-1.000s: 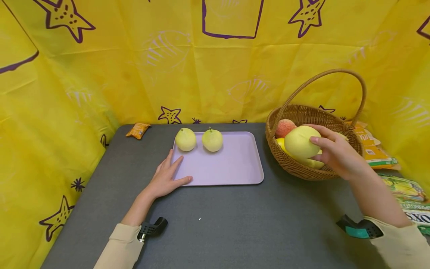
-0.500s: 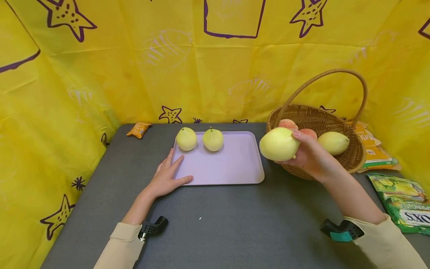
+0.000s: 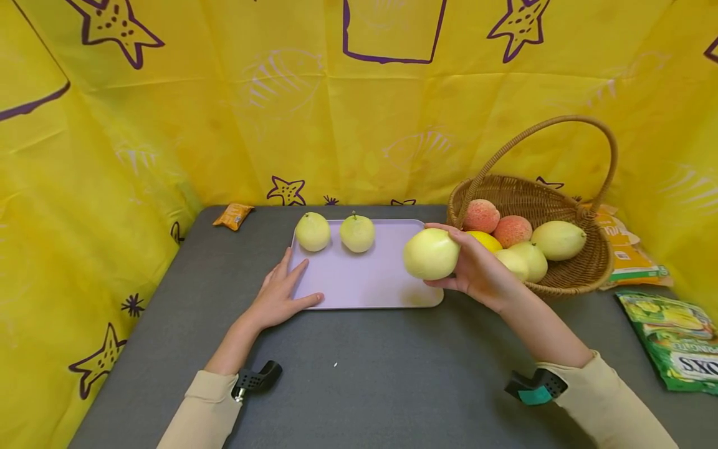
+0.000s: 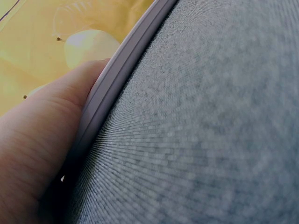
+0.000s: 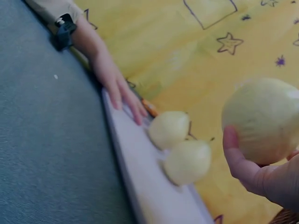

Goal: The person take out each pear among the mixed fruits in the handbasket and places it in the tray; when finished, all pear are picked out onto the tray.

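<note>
My right hand (image 3: 471, 265) grips a pale yellow-green pear (image 3: 430, 254), thumb on one side and fingers on the other, over the right end of a lilac tray (image 3: 370, 284). In the right wrist view, the held pear (image 5: 261, 121) hangs well above the tray's surface. Two similar pears, one at the back left corner (image 3: 313, 232) and one beside it (image 3: 357, 234), sit on the tray with their stems up. My left hand (image 3: 277, 296) rests with spread fingers on the tray's left end. Its thumb lies along the tray's rim (image 4: 112, 74) in the left wrist view.
A wicker basket (image 3: 586, 274) with a tall handle stands at the right, holding peaches (image 3: 513, 231), a yellow fruit (image 3: 483, 241) and several pale fruits. An orange packet (image 3: 233, 216) lies at the back left. A green bag (image 3: 673, 340) and orange bags (image 3: 625, 246) lie at the right.
My right hand has carried the pear left, out from over the basket to above the tray's right end. The fruits in the basket have come into view. My left hand stays in place.
</note>
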Available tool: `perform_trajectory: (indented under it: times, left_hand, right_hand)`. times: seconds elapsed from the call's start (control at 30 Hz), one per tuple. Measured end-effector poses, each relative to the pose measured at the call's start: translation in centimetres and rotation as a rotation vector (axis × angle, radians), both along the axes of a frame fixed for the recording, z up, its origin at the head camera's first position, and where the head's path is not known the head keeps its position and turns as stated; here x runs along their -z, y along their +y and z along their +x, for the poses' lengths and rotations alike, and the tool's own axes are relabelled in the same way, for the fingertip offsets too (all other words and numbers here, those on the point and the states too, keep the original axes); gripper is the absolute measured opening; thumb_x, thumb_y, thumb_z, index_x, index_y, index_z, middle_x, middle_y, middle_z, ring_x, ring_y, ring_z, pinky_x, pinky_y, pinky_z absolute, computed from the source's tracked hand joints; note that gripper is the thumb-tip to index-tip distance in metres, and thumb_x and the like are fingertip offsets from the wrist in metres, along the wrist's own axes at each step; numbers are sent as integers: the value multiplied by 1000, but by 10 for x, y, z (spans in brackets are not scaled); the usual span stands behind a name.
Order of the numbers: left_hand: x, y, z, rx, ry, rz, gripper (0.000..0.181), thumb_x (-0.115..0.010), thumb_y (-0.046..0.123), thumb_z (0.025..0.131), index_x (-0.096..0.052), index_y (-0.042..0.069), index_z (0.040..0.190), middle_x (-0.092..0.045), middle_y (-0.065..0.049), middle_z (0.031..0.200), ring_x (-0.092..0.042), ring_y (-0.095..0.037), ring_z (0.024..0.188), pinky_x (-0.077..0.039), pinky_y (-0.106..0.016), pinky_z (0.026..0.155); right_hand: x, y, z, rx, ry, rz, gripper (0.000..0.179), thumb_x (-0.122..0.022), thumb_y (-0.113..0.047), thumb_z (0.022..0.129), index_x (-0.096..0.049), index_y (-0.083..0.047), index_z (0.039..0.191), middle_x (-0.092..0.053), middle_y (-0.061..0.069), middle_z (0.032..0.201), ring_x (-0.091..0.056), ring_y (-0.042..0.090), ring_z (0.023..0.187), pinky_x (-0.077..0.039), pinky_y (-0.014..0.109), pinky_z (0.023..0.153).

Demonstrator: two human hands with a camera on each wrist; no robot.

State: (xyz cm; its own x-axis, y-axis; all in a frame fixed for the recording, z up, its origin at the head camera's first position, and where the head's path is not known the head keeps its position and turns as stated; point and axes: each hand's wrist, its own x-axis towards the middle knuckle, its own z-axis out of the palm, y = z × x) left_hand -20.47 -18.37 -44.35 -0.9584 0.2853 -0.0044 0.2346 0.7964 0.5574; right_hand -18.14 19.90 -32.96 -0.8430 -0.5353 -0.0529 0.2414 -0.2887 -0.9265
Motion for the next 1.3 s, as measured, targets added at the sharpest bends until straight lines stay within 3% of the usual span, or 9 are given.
perform_trajectory:
  times: [0.17, 0.43, 0.83, 1.0, 1.13, 1.3]
  left_hand:
    - [-1, 0, 0, 1, 1, 9, 97, -65, 64, 82, -30, 9, 154, 8, -18, 162, -8, -51, 142, -12, -69, 106]
    - [0, 1, 1, -5, 4, 12, 95, -65, 64, 83, -31, 9, 153, 7, -18, 162, -8, -49, 142, -12, -69, 107]
    - [-1, 1, 1, -4, 6, -3, 95, -65, 63, 83, -31, 9, 153, 7, -18, 162, -9, -50, 142, -12, -68, 107]
    - [-1, 1, 1, -1, 6, -1, 95, -65, 63, 83, -31, 9, 153, 7, -19, 162, -9, -49, 142, -11, -68, 108]
    - [-1, 1, 1, 3, 7, -3, 96, -65, 63, 83, -31, 8, 153, 7, -19, 161, -8, -50, 142, -10, -67, 108]
    - [0, 1, 0, 3, 7, -4, 96, -65, 64, 83, -31, 9, 153, 7, -19, 162, -8, -50, 142, -10, -68, 108]
  right_hand:
    - [16, -9, -6, 8, -76, 5, 35, -33, -37, 106, -51, -28, 135, -36, 4, 140, -53, 27, 112, -49, 44, 88]
    - [38, -18, -13, 39, -189, 4, 32, -32, -40, 105, -53, -31, 128, -39, 6, 134, -55, 28, 109, -46, 48, 94]
    - [61, -27, -23, 64, -288, -5, 36, -37, -50, 101, -50, -26, 124, -47, 8, 125, -56, 29, 105, -50, 41, 86]
    - [66, -29, -25, 84, -257, 47, 29, -53, -32, 100, -48, -24, 128, -49, 8, 120, -58, 26, 100, -53, 37, 82]
    - [69, -32, -29, 118, -223, 116, 41, -61, -14, 96, -44, -18, 133, -54, 8, 115, -60, 22, 94, -54, 34, 79]
    - [70, -38, -37, 187, -199, 216, 55, -66, -11, 91, -36, -8, 137, -54, 10, 114, -60, 20, 89, -54, 31, 76]
